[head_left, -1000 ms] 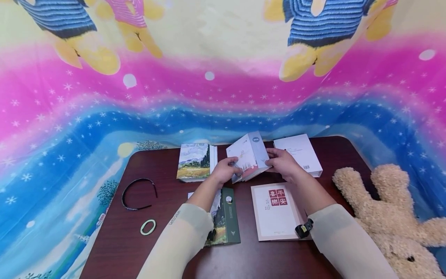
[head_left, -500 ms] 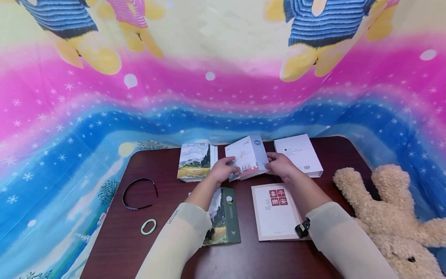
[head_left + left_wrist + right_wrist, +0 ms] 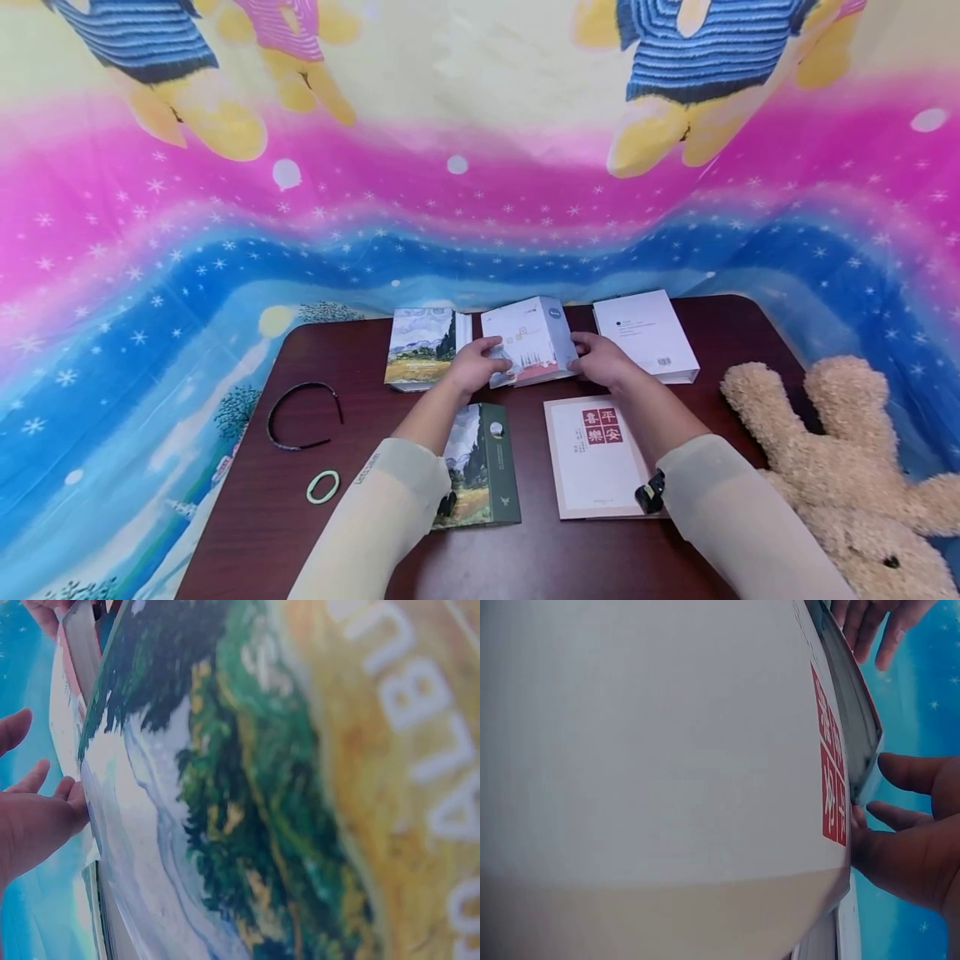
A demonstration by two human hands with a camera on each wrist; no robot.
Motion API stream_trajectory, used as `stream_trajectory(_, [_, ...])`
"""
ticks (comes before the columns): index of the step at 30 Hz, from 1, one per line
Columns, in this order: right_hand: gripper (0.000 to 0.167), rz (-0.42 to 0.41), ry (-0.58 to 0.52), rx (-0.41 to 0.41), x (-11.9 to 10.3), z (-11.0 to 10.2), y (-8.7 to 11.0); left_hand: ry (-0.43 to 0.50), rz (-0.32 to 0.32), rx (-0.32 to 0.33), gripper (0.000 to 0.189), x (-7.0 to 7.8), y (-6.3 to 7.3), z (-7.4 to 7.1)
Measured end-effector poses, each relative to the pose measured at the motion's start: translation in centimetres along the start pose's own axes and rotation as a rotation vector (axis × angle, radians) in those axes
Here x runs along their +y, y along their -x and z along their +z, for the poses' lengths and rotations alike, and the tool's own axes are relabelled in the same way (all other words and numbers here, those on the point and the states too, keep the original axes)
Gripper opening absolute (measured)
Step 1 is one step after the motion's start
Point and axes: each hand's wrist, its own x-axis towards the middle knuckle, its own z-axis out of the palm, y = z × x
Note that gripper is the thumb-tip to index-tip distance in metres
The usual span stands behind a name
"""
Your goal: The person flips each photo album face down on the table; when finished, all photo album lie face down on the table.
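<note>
A thick book (image 3: pixel 525 333) with a white-and-pink illustrated cover and a pale blue spine lies tilted at the back middle of the table. My left hand (image 3: pixel 472 367) rests its extended fingers on the cover's left side. At the spine, my right hand (image 3: pixel 602 360) pinches the book between thumb and fingers. In the right wrist view its thumb (image 3: pixel 907 769) touches the spine edge. Left of the book stands a landscape-painted album (image 3: pixel 422 346), and right of it a white book (image 3: pixel 647 333).
Nearer on the dark table (image 3: pixel 480 562) lie a green-spined painted album (image 3: pixel 480 467) and a white booklet (image 3: pixel 596 475) with red characters. A black headband (image 3: pixel 273 425) and a green ring (image 3: pixel 322 487) are at left. A teddy bear (image 3: pixel 832 467) lies at right. Patterned cloth (image 3: pixel 450 250) hangs behind.
The book has come down from a steeper tilt to lie flatter and slightly left. Both hands have moved with it, the right fingers closing in on the spine.
</note>
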Motion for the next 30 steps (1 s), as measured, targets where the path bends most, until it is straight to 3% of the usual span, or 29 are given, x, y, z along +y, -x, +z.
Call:
stream_trajectory(14, [0.073, -0.035, 0.166, 0.0, 0.06, 0.08, 0.54, -0.032, -0.005, 0.004, 0.067, 0.16, -0.15, -0.24])
stream_trajectory(21, [0.075, -0.02, 0.156, -0.024, 0.05, -0.03, 0.89, -0.055, 0.005, -0.009, 0.07, 0.19, -0.04, -0.38])
stream_trajectory(30, [0.073, -0.037, 0.074, 0.007, -0.25, -0.12, 0.86, -0.043, 0.016, -0.005, 0.072, 0.41, 0.21, -0.48])
